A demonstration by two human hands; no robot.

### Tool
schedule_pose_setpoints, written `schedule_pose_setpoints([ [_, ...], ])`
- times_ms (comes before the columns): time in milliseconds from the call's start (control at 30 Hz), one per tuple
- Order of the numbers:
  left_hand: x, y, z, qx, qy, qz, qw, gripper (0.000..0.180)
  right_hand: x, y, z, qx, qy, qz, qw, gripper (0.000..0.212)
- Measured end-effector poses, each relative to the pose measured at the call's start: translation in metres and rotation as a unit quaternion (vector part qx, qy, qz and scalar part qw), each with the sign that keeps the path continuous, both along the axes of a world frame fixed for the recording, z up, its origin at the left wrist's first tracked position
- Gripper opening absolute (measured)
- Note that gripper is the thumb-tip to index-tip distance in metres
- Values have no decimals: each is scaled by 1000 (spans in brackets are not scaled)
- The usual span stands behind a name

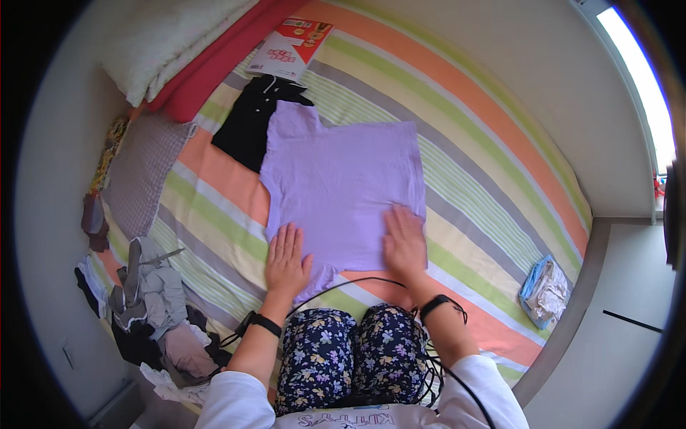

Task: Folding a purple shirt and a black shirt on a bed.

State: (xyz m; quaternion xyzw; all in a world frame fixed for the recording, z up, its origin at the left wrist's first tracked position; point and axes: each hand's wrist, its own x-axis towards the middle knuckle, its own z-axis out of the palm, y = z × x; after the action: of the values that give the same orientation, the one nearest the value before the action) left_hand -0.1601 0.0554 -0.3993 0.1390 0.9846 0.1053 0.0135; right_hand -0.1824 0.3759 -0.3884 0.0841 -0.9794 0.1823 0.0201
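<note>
A lavender T-shirt (343, 179) lies spread out on the striped bed sheet (486, 186), its neck side to the left and its hem to the right. One sleeve points away from me; the other, near my knees, is partly crumpled. Flat on the shirt's near left part rests my left hand (288, 259), fingers stretched out. My right hand (404, 239) lies on the near right part by the hem, its fingers extended and slightly blurred. Neither hand grips the cloth. A folded black garment (250, 121) with small buttons sits partly under the shirt's far left edge.
Beyond the black garment is a red and white flat package (293, 48). A heap of clothes (161, 300) lies at the left, below a checked pillow (143, 171). Small folded clothes (545, 292) sit at the right bed edge. A black cable (343, 284) loops before my knees.
</note>
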Motion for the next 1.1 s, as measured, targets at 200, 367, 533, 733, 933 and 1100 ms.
schedule_pose_setpoints([
  [200, -12, -13, 21, 20, 39, 127, 991, 67, -16, 65, 18, 144, 34, -166, 975, 60],
  [367, -74, 74, 16, 69, 71, -24, 995, 65, -51, -56, 16, -37, 52, 68, 996, 56],
  [533, -109, 34, -4, 1, 8, -41, 999, 65, -86, -35, -3, -48, 67, 74, 994, 49],
  [733, -125, -22, 8, -30, 100, 95, 990, 65, -122, 63, 11, 129, 130, -145, 972, 54],
  [933, -173, 74, 2, 27, 105, -51, 993, 63, -160, -81, -1, -9, 140, 101, 985, 52],
  [1100, -202, 43, -18, -19, 107, -22, 994, 62, -207, -44, -26, -49, 116, 44, 991, 57],
])
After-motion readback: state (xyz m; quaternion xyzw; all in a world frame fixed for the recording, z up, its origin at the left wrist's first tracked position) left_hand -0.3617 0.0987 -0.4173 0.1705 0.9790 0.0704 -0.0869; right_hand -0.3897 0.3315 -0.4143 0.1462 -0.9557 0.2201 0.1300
